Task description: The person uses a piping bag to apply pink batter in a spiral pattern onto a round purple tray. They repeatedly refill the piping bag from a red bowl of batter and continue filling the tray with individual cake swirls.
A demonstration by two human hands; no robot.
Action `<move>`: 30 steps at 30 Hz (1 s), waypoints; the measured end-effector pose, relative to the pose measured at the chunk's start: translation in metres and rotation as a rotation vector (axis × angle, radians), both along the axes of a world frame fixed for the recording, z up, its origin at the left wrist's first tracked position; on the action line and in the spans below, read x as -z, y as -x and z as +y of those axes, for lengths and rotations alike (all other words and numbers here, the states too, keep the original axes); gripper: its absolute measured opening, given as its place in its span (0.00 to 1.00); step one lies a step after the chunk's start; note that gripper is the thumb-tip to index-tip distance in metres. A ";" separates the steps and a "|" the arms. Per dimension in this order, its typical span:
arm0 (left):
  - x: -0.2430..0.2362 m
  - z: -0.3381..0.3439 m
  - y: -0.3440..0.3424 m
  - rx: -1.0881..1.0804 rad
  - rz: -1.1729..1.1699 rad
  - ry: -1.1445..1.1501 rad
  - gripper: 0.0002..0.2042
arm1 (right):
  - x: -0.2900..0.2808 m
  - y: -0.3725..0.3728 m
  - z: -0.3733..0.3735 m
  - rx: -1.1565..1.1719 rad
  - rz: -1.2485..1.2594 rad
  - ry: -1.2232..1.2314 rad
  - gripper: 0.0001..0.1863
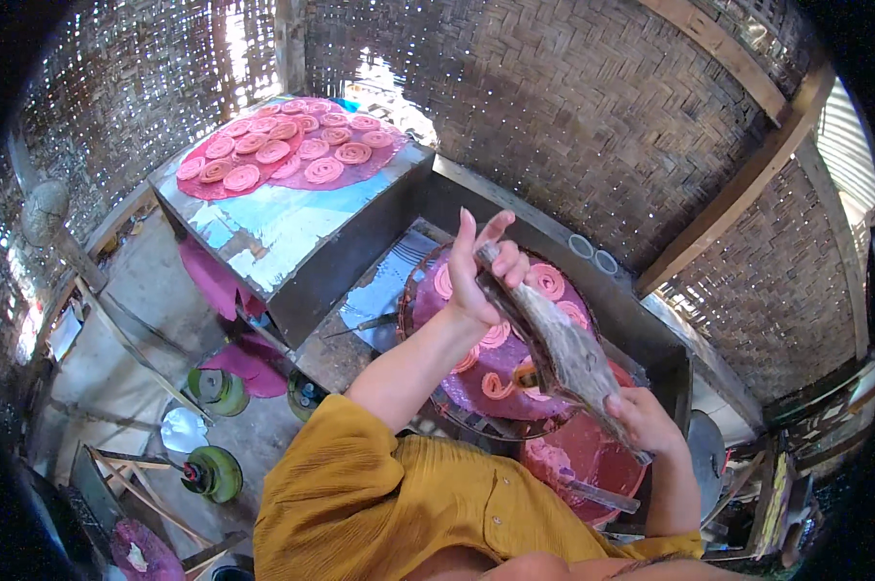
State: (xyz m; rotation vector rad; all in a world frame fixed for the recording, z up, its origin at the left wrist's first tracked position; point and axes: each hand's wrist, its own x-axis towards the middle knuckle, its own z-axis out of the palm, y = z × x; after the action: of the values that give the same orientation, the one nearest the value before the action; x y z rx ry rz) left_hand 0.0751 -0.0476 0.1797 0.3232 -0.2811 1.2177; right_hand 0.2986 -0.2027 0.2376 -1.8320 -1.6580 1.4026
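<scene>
- Your left hand [476, 276] is raised over the round tray [428, 281], fingers spread upward, thumb and forefinger pinched on the top end of a grey, batter-smeared cloth bag [558, 344].
- Your right hand [646, 421] is closed around the lower end of that bag, low and to the right, over the red bowl [592, 455].
- The bag runs slantwise between your two hands, high end at the left hand, low end at the right; a small orange tip [525, 373] shows at its underside, just above the tray.
- The tray is covered with a purple-pink sheet [515, 387]; pink spirals [546, 281] lie on it, one by your left hand, others on the far side and under the bag.
- The red bowl sits just beside the tray on its near right side, with pink batter in it and a spoon handle [597, 494] lying across its rim.
- Well apart, up and to the left, a shiny metal table [283, 223] holds another pink sheet [215, 184] filled with rows of pink spirals [323, 170].
- Two green gas burners [215, 473] stand on the floor at lower left, near a magenta cloth [249, 363].
- Woven bamboo walls [573, 107] close in the space behind the table and tray.
- Your yellow sleeve [360, 484] fills the lower middle of the view.
</scene>
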 end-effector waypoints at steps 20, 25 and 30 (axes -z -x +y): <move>-0.046 -0.009 0.019 0.005 -0.033 -0.172 0.27 | -0.012 0.022 -0.012 -0.024 -0.015 -0.253 0.22; -0.034 -0.022 0.014 0.004 -0.003 -0.152 0.26 | -0.004 0.014 -0.025 -0.033 0.051 -0.233 0.22; -0.034 -0.024 -0.002 0.038 -0.052 -0.183 0.26 | -0.016 0.005 -0.035 -0.040 -0.077 -0.265 0.22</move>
State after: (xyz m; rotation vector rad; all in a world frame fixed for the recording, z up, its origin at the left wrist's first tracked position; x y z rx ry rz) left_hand 0.0774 -0.0717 0.2136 0.4432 -0.4438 1.1668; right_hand 0.2936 -0.2375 0.2540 -1.7301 -1.8284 1.0778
